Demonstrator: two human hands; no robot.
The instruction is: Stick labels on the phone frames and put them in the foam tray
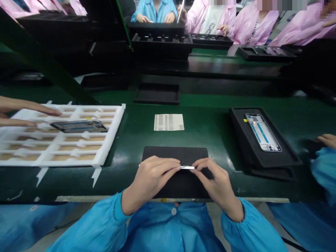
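Head view: the left hand (154, 173) and the right hand (216, 178) are pinching a part (187, 167) between thumb and fingers, one grip at each end. The part is lying level between them (its thin silver edge is facing the camera), above a black mat (154, 153) on the green tabletop (128, 140). Beyond the mat, a label sheet (169, 122) is lying flat, and a shallow tray (157, 93) is sitting farther back. To the right, a phone frame (264, 133) with blue strips is resting in a black holder (248, 134). To the left, a co-worker's hand (18, 105) is reaching over a white rack (112, 140), where another frame (78, 126) is standing tilted. In the background, people (207, 14) in pink and blue are sharing a row behind black bins (162, 38).
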